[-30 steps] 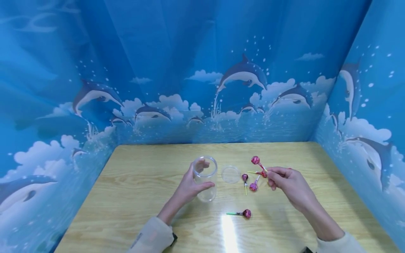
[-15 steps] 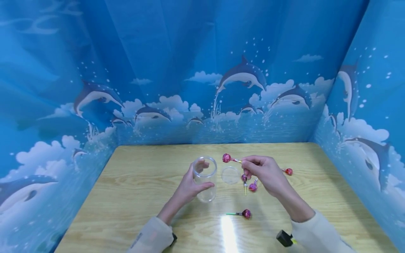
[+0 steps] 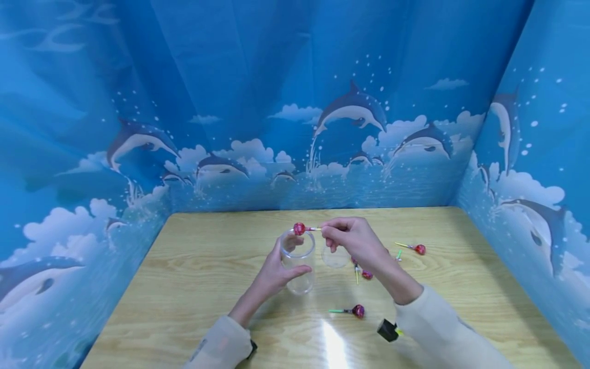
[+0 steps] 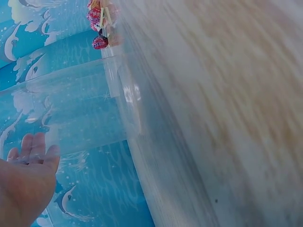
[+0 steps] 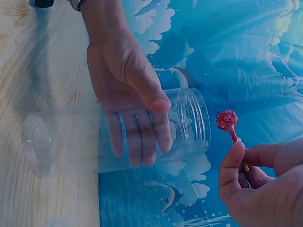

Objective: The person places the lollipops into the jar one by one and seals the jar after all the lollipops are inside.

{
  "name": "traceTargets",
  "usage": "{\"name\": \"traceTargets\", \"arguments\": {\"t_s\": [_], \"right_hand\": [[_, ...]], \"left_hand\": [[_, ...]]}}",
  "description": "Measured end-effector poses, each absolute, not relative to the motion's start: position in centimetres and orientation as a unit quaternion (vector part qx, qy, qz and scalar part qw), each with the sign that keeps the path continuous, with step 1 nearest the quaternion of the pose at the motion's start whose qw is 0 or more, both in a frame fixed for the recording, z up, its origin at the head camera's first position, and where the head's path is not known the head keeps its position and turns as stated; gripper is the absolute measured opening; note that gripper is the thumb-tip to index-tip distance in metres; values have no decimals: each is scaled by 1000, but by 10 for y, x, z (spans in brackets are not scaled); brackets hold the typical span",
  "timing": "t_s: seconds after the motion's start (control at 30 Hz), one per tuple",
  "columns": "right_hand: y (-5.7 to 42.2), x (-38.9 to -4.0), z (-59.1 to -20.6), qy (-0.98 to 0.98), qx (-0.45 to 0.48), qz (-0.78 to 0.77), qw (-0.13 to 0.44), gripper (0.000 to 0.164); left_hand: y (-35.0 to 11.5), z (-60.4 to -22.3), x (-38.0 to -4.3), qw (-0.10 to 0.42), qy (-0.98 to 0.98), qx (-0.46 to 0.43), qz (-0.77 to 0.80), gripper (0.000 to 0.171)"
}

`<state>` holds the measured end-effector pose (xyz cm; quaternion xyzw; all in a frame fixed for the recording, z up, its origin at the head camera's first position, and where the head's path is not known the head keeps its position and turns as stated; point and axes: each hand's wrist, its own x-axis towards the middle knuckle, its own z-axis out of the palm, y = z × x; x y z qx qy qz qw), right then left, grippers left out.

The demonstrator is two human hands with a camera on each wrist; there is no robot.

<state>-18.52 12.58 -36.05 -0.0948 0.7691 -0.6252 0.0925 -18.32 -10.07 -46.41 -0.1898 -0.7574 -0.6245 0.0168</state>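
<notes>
Red lollipop [image 3: 299, 229] pinched by the right hand [image 3: 354, 240] above the jar [image 3: 299, 284] the left hand [image 3: 275, 269] grips; apparently loading, next needing lowering inside

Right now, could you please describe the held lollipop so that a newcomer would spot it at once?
Start at the wooden table, then find the clear jar in the left hand. Just above its open mouth, the right hand holds a red-wrapped lollipop. It alone is held up; the other lollipops lie on the table.
</notes>
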Motion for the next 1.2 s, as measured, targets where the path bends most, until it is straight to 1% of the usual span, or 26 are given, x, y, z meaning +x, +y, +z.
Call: {"name": "traceTargets", "arguments": {"t_s": [0.23,0.63,0.83,0.9,1.03,1.1,1.2], "right_hand": [[113,-190,-361,758,-115,-635,92,25],[107,-195,-363,775,-141,-609,88,25],[98,-195,-360,800,-218,-556,57,23],[95,-194,-360,805,-242,-541,41,21],[91,-192,-359,811,-273,-517,14,18],[90,-192,-358,811,-283,-512,10,18],[90,-192,-358,805,-287,-519,16,19]], "left_hand": [[-103,-466,-182,13,-770,-185,-611,84],[-104,-466,-181,16,-769,-182,-613,89],[-104,-466,-183,7,-759,-190,-623,81],[-103,-466,-183,2,-757,-191,-625,82],[-102,-465,-182,-1,-760,-187,-622,89],[-102,-465,-181,-2,-757,-187,-626,91],[-102,-465,-181,-3,-749,-189,-635,89]]}}
